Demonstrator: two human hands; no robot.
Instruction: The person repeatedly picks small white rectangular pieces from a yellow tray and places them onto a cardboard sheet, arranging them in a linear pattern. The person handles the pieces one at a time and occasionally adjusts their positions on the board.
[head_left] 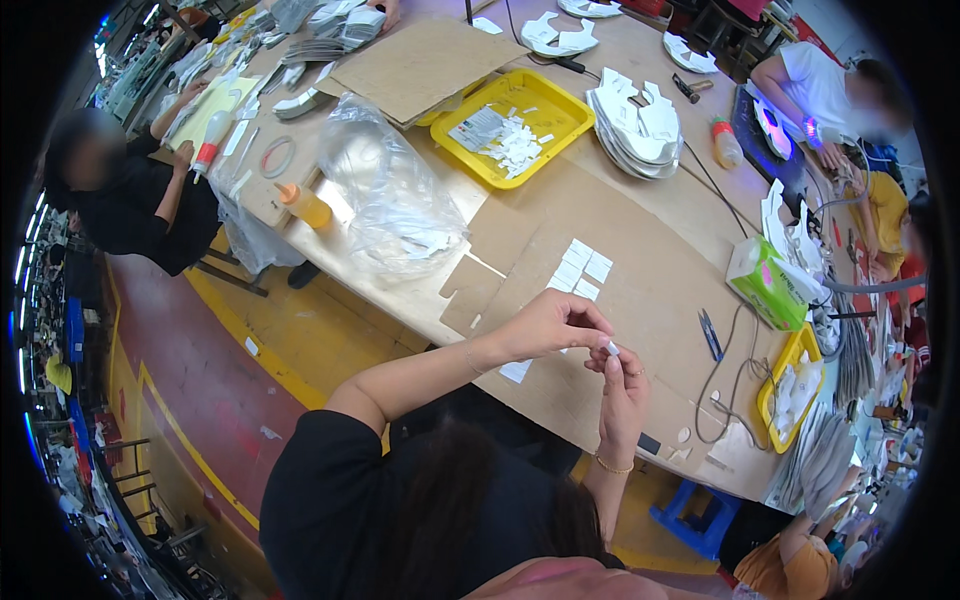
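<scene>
– Left hand (560, 327) and right hand (623, 383): how set?

– Both pinching, fingertips close together, on one small white piece (612, 349). Held up on the near side of the yellow tray (565, 106), well apart from it.

– Heavy? Stiff?

– Probably very light, thin, easily bent; too small and finger-covered to tell paper from plastic.

– Where to grip?

– By the edges, gently, to avoid creasing. Same for the white slips (574, 262), between tray and hands: best lifted by a corner.
</scene>
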